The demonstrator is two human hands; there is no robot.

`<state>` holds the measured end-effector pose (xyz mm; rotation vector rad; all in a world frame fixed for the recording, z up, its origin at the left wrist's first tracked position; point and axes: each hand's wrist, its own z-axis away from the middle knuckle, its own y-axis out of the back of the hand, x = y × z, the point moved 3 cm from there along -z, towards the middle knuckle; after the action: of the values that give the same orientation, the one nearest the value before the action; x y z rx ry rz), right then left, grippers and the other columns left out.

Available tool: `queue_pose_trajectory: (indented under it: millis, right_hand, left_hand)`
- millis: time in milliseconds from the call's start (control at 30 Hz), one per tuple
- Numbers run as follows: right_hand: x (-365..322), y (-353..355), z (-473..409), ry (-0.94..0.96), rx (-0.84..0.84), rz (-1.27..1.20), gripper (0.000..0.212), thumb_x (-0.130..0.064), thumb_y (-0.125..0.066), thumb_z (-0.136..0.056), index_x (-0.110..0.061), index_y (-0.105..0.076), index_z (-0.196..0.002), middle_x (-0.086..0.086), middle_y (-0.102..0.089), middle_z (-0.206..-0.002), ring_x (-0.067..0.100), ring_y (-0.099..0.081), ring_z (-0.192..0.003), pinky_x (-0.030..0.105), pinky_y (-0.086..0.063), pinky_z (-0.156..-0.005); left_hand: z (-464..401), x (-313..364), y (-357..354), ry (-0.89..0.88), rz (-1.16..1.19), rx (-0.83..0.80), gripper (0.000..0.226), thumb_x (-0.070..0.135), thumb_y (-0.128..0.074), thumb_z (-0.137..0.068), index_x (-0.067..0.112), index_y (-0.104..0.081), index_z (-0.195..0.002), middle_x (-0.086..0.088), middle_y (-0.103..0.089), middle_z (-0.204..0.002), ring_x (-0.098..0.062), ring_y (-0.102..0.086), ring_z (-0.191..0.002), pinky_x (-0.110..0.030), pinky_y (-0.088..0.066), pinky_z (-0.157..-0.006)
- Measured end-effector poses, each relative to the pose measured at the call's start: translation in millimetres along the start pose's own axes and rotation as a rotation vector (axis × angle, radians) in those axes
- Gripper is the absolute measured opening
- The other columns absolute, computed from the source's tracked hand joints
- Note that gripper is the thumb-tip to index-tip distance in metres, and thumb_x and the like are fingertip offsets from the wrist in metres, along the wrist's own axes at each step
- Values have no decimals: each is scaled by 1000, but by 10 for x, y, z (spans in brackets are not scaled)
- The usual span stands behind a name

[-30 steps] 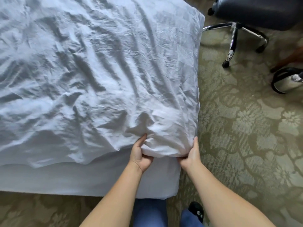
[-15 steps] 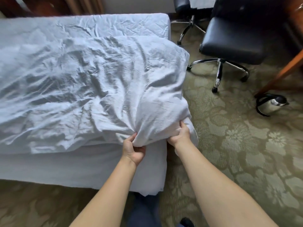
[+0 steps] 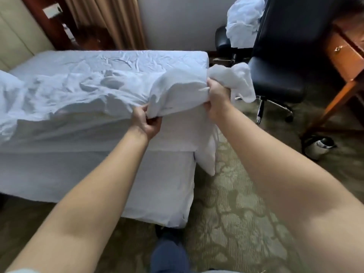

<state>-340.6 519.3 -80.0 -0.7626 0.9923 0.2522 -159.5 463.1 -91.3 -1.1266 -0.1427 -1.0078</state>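
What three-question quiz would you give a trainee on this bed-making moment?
1. True or false: the left hand and the right hand both grip the white sheet.
2. Short answer: is the gripped part of the sheet lying flat on the bed or lifted off it?
3. The kettle stands: A) on the bed; B) on the carpet; C) in the right hand.

Key: 1 true; 2 lifted off it, bunched between the hands above the bed's near corner; 3 B.
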Motion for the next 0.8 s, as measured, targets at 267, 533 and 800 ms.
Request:
queue_pose_trajectory:
  millis: [267, 533, 800]
  right_hand:
    - [1420, 1421, 477, -507, 343, 78, 32, -24, -67, -88, -12, -56, -116, 5, -67, -107, 22, -65, -79, 35, -55, -65]
    - [1415, 1216, 319, -490, 374, 157, 16, -12, -58, -89, -13, -54, -104, 7, -61, -110, 26, -60, -98, 44, -50, -96]
    - [1035, 683, -246, -376, 284, 329, 35, -29, -66, -85, -9, -59, -113, 3, -62, -102, 19, -61, -86, 34, -54, -72]
  left_hand:
    - [-9, -1228, 1362, 312, -288, 460, 30, -4, -34, -91, 4, -57, -72, -8, -60, -42, -20, -59, -32, -29, -48, -34]
    - [-179, -1283, 1534, 308, -208, 501, 28, -10, -35, -91, 2, -56, -77, -10, -60, -43, -20, -59, -34, -28, -50, -33]
    - [-719, -1066, 1109, 240, -37, 447, 35, -7, -24, -88, 2, -58, -89, -14, -66, -60, -25, -65, -44, -32, -56, -43]
